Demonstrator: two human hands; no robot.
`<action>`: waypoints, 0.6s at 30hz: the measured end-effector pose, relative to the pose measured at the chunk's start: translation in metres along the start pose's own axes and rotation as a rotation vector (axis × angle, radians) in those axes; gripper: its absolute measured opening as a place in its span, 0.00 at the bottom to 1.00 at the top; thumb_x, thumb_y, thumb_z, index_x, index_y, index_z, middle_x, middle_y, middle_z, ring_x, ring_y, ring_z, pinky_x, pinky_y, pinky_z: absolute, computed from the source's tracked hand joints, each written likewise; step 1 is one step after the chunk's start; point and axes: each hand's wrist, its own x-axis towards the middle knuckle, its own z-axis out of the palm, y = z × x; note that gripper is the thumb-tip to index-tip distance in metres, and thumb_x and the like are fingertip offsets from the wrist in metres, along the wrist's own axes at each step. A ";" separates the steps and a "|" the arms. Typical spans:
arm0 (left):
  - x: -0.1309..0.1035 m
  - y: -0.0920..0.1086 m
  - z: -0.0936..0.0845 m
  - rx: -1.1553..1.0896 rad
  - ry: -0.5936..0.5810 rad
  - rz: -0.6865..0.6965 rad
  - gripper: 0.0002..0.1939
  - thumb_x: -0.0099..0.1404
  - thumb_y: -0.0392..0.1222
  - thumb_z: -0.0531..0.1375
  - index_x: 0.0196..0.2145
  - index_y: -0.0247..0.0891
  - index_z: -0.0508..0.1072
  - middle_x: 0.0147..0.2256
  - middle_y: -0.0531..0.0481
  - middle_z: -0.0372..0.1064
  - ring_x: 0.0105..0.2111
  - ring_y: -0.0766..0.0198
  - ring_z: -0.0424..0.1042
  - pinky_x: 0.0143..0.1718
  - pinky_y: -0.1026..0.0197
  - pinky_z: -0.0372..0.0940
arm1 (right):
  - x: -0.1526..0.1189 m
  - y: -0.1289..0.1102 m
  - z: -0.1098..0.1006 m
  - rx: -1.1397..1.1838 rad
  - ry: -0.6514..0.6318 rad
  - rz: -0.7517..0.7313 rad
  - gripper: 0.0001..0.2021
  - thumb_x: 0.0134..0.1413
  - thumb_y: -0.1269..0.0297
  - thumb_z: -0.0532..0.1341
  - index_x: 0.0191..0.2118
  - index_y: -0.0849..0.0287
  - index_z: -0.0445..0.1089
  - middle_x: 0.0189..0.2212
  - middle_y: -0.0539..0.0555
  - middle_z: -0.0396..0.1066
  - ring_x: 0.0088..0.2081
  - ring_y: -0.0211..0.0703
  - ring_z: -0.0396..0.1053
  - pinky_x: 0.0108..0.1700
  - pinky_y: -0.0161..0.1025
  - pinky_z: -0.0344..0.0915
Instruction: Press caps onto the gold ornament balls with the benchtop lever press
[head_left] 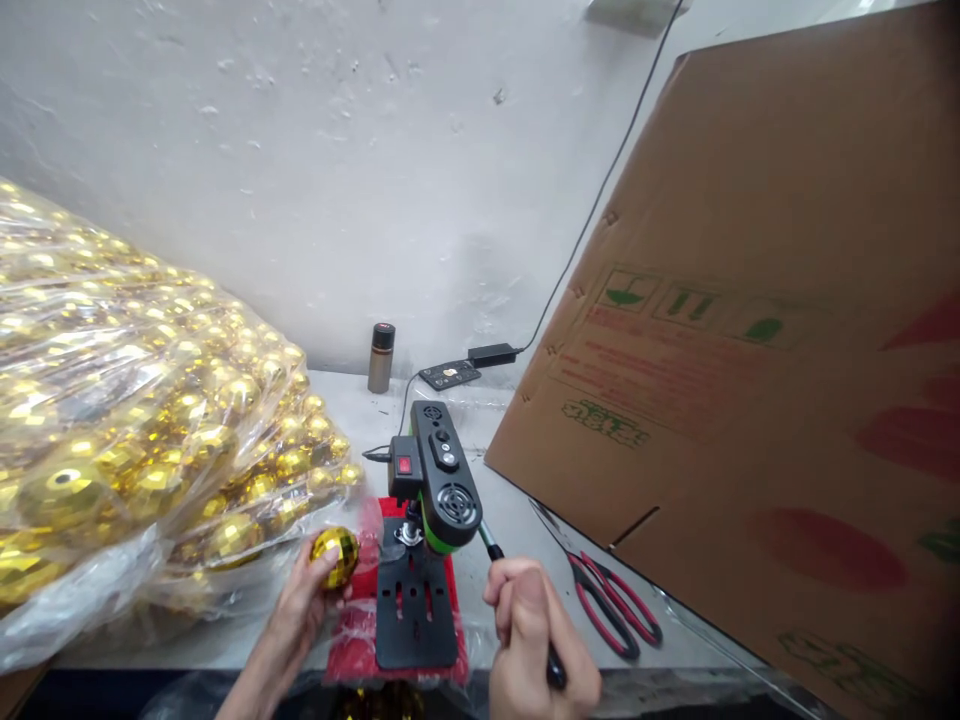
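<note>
My left hand (301,598) has its thumb and fingers round a gold faceted ball (334,558), just left of a small black machine. My right hand (536,640) is closed on a black-handled lever (493,549) at the machine's right side. The machine (446,470) has a round vented head with a green rim and a box with a red switch. Its slotted black base plate (416,610) rests on a red sheet (352,655) covered in part by clear plastic.
A big clear bag of gold balls (187,430) fills the left. A large cardboard box (735,330) leans at the right, with red-handled scissors (615,605) beside it. Near the wall are a bottle (381,358), a phone-like black item (450,375) and a corded adapter (492,355).
</note>
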 end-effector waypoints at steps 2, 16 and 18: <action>-0.013 -0.011 0.010 -0.159 -0.035 -0.110 0.33 0.56 0.65 0.69 0.51 0.41 0.70 0.35 0.51 0.79 0.26 0.62 0.76 0.26 0.62 0.67 | 0.007 -0.003 -0.002 -0.020 -0.050 -0.001 0.23 0.74 0.67 0.56 0.22 0.57 0.59 0.19 0.46 0.58 0.23 0.31 0.60 0.25 0.33 0.52; -0.013 -0.035 0.058 0.667 -0.167 0.262 0.30 0.64 0.59 0.61 0.58 0.40 0.73 0.48 0.40 0.84 0.45 0.44 0.84 0.49 0.47 0.75 | 0.004 -0.002 -0.008 -0.038 -0.135 -0.030 0.19 0.74 0.69 0.54 0.26 0.56 0.61 0.21 0.45 0.60 0.22 0.31 0.61 0.23 0.32 0.55; -0.015 -0.030 0.060 0.746 -0.207 0.277 0.30 0.63 0.55 0.62 0.59 0.39 0.72 0.50 0.38 0.84 0.50 0.41 0.83 0.52 0.44 0.74 | 0.005 0.000 -0.009 -0.038 -0.139 -0.047 0.19 0.74 0.71 0.54 0.26 0.56 0.60 0.22 0.45 0.60 0.23 0.31 0.62 0.24 0.30 0.57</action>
